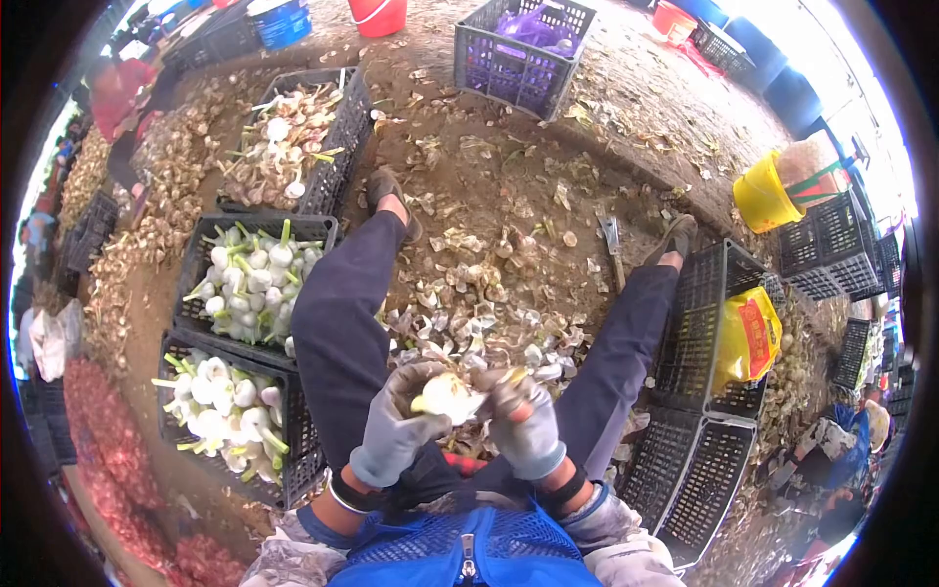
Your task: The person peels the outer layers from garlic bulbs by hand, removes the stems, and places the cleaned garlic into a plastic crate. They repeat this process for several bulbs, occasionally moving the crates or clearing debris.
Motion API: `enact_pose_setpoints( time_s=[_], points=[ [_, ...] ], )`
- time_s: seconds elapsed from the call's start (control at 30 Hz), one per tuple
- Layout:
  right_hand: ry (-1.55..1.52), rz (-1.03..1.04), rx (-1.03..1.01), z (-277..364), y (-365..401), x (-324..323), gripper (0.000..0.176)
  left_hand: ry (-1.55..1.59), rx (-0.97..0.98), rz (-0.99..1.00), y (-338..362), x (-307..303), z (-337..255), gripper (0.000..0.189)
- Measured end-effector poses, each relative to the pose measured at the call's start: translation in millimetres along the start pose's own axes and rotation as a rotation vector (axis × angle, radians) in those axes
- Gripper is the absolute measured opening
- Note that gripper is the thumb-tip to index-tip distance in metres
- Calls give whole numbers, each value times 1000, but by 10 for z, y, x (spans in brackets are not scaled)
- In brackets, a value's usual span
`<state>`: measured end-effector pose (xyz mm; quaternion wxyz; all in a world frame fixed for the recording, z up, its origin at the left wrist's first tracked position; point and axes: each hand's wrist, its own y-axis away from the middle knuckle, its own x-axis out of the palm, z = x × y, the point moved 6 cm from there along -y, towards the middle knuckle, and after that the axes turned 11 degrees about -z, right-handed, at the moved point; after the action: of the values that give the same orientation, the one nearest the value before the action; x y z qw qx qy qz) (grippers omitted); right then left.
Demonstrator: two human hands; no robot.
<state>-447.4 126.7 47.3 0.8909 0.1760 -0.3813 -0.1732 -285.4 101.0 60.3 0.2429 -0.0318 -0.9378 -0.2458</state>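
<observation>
My left hand (399,421), in a grey glove, is closed round a white garlic bulb (450,399) with a short green stem stub on its left. Close by on the right, my gloved right hand (524,430) has its fingers bent together near the bulb's side. A small brownish piece shows at those fingertips, too blurred to tell what it is. Both hands are above my lap, between my spread legs. Below and beyond them, loose garlic skins (479,323) cover the ground.
At my left stand a crate of peeled garlic (328,230), another crate of white bulbs (293,391) and a crate of unpeeled garlic (352,117). Black crates (685,342) and a yellow bag (748,338) are at my right. A metal tool (613,245) lies near my right foot.
</observation>
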Motion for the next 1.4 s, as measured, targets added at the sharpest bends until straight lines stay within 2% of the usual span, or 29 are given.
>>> enact_pose_setpoints(
  time_s=[0.03, 0.07, 0.1, 0.13, 0.17, 0.23, 0.27, 0.3, 0.37, 0.4, 0.5, 0.53, 0.63, 0.77, 0.8, 0.9, 1.0, 1.1, 1.13, 1.17, 1.27, 1.37, 1.4],
  points=[
    [-186, -66, 59, -81, -85, -147, 16, 70, -12, 61, 26, 27, -26, 63],
    [-186, -213, 121, -101, -174, -384, 14, 140, -24, 120, 53, 35, -58, 62],
    [74, -189, 18, 4, -278, -430, 22, 209, -36, 180, 78, 35, -93, 61],
    [452, -145, -167, 104, -285, -416, 29, 155, -22, 188, 75, 10, -126, 61],
    [828, -95, -354, 177, -278, -355, 36, 21, 83, 175, 47, -6, -160, 62],
    [377, 138, -63, 216, -74, -99, 48, -249, 277, 146, 23, -26, -192, 64],
    [489, 85, -92, 292, 25, 95, 47, -259, 260, 168, 25, -5, -176, 64],
    [448, 171, -95, 278, 79, 175, 46, -268, 243, 189, 27, 15, -159, 64],
    [565, 224, -112, 191, 113, 291, 41, -273, 291, 224, 48, 58, -154, 63],
    [390, 164, -42, 230, 133, 384, 38, -296, 356, 238, 36, 58, -184, 62],
    [210, 170, 306, 152, 53, 213, 36, -187, 75, 136, 50, -19, -167, 59],
    [222, 156, 296, 150, 67, 205, 34, -232, 200, 160, 45, -17, -198, 59],
    [459, 67, 68, 262, 160, 309, 37, -214, 218, 109, 44, -21, -179, 59],
    [1008, 92, -1037, 434, 352, 530, 37, -286, 368, 43, 78, -10, -163, 58],
    [998, 48, -1034, 413, 361, 504, 29, -311, 402, 35, 92, 6, -162, 55],
    [1143, -40, -1076, 420, 383, 560, 24, -340, 422, 9, 100, 76, -139, 53],
    [1117, -3, -1055, 395, 347, 588, 22, -293, 420, -19, 113, 105, -140, 51],
    [1063, -120, -835, 313, 160, 348, 21, -201, 463, 0, 105, 148, -248, 45],
    [1042, -180, -775, 305, 81, 241, 15, -196, 459, 20, 93, 101, -267, 44],
    [1100, -206, -784, 315, 24, 154, 14, -176, 434, 35, 85, 77, -291, 44],
    [792, -259, -342, 73, -102, -206, 22, -159, 449, 16, 33, 74, -341, 42],
    [614, -96, -294, 189, 157, 249, 21, -214, 462, -32, 38, 146, -336, 40],
    [935, -37, -643, 367, 226, 441, 29, -239, 482, -24, 40, 157, -344, 39]
  ],
)
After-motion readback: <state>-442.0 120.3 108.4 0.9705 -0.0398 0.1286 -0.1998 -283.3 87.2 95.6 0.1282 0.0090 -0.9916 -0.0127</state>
